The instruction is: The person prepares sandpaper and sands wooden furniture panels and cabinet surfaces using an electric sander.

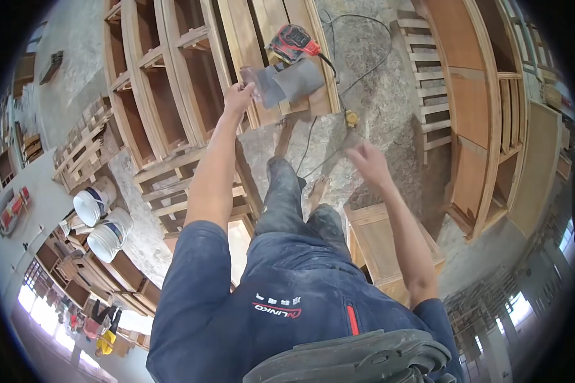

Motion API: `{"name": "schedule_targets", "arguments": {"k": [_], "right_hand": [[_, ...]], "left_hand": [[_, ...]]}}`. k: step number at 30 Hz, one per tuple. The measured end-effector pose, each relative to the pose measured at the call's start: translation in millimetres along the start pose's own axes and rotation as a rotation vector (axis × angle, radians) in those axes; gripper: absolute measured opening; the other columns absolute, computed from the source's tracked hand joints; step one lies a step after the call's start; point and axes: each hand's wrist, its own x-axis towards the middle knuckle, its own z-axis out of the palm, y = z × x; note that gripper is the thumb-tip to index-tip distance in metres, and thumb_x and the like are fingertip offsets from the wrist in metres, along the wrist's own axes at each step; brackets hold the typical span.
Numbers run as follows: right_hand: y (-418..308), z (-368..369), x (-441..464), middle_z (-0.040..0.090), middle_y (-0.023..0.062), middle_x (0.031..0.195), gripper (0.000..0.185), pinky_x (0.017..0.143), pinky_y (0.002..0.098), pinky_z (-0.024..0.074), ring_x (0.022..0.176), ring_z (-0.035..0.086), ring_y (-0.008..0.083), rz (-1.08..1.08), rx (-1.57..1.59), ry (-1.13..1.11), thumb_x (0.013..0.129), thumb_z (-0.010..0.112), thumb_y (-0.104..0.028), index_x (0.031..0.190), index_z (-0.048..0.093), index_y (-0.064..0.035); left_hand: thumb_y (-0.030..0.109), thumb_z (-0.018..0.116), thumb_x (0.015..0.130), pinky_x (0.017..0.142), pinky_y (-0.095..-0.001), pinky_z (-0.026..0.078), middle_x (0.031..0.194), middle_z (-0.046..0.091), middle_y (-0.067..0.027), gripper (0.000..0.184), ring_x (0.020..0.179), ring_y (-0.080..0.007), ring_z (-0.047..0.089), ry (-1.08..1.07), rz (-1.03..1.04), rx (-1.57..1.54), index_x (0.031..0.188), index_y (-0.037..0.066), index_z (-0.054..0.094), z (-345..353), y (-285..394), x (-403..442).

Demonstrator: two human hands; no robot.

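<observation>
My left hand (238, 100) pinches the edge of a grey-brown sheet of sandpaper (257, 78) over the slatted wooden piece. More grey sandpaper sheets (303, 80) lie beside it, overlapping on the planks. Just beyond them a red and black power sander (292, 43) rests on the wood, its dark cord running off to the right. My right hand (368, 163) hangs lower right, above the dusty floor and apart from the wood. Motion smears its fingers, so whether it holds anything is unclear.
Unfinished wooden cabinet frames (166, 70) stand left, and a tall wooden cabinet (476, 96) stands right. A yellow plug connector (351, 117) and cable lie across the floor. White buckets (96, 203) and pallets sit at left. A wooden cabinet (380, 246) is close by my right leg.
</observation>
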Motion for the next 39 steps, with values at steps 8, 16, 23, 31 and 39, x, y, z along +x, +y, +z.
{"name": "schedule_targets", "arguments": {"k": [8, 16, 23, 31, 39], "right_hand": [[-163, 14, 192, 0.067, 0.0211, 0.124, 0.066, 0.1, 0.048, 0.0541, 0.117, 0.066, 0.0386, -0.371, -0.289, 0.281, 0.088, 0.083, -0.042, 0.138, 0.058, -0.0074], [-193, 52, 293, 0.062, 0.024, 0.134, 0.083, 0.102, 0.0533, 0.0549, 0.122, 0.066, 0.0455, -0.362, -0.531, 0.11, 0.082, 0.087, -0.042, 0.148, 0.049, -0.0112], [-190, 54, 317, 0.066, 0.0258, 0.121, 0.068, 0.09, 0.0533, 0.0593, 0.105, 0.072, 0.0465, -0.453, -0.454, 0.203, 0.085, 0.086, -0.041, 0.134, 0.052, -0.007], [-172, -3, 249, 0.07, 0.0293, 0.132, 0.056, 0.088, 0.0525, 0.0612, 0.109, 0.073, 0.0499, -0.574, -0.108, 0.724, 0.092, 0.076, -0.032, 0.137, 0.059, -0.0044], [-85, -63, 60, 0.071, 0.0205, 0.105, 0.063, 0.074, 0.0501, 0.06, 0.086, 0.074, 0.042, -0.245, -0.034, 1.016, 0.074, 0.085, -0.023, 0.126, 0.055, -0.0038]], "left_hand": [[0.046, 0.076, 0.092, 0.1, -0.0438, 0.057, 0.116, 0.079, -0.02, 0.068, 0.111, -0.0349, 0.076, 0.176, 0.121, 0.615, 0.14, 0.0, 0.066, -2, 6, 6], [0.044, 0.066, 0.098, 0.098, -0.0552, 0.053, 0.119, 0.073, -0.0255, 0.049, 0.113, -0.0462, 0.07, 0.058, 0.231, 0.817, 0.129, 0.008, 0.061, -6, 20, -4], [0.042, 0.067, 0.1, 0.094, -0.0501, 0.056, 0.114, 0.077, -0.0197, 0.05, 0.109, -0.0397, 0.074, -0.022, 0.162, 0.778, 0.139, 0.012, 0.06, -18, 25, -2], [0.043, 0.067, 0.1, 0.088, -0.0499, 0.053, 0.098, 0.073, -0.0214, 0.043, 0.095, -0.0393, 0.07, 0.153, 0.178, 0.853, 0.114, 0.003, 0.069, -30, 16, 0], [0.036, 0.064, 0.11, 0.073, -0.029, 0.048, 0.09, 0.066, 0.0001, 0.04, 0.082, -0.0094, 0.058, -0.159, 0.239, 0.571, 0.117, -0.002, 0.072, -6, 37, -68]]}}
